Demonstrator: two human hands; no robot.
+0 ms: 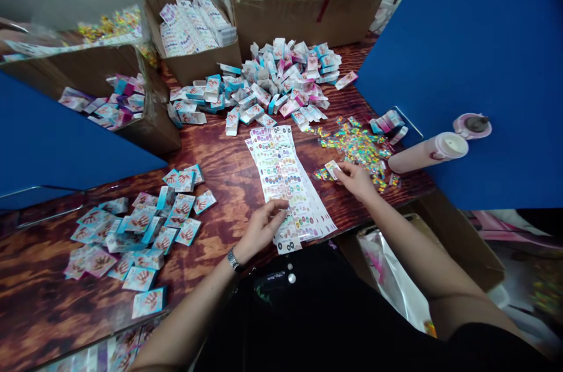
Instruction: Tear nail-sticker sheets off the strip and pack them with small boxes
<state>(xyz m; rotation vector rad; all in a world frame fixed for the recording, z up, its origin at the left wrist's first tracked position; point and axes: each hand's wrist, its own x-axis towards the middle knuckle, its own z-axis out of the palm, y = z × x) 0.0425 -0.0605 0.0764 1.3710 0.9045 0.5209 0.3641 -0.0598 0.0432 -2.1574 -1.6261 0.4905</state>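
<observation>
Long printed sticker sheets (310, 199) lie in a fanned stack on the table in front of me. My left hand (264, 224), with a watch at the wrist, is closed at the near end of the stack, thumb and fingers pinching the top sheet's edge. To the right, my right hand (355, 179) pinches a small white printed card (333, 169). That card is at the near left edge of a loose pile of small clear packets (358, 143) with yellow, green and orange contents.
Open small boxes (272, 78) are heaped at the back, below a large carton (303, 14) and a carton of sheets (193, 26). Closed boxes (141, 222) lie scattered left. A pink bottle (422, 154) stands right, beside a blue panel (461, 49).
</observation>
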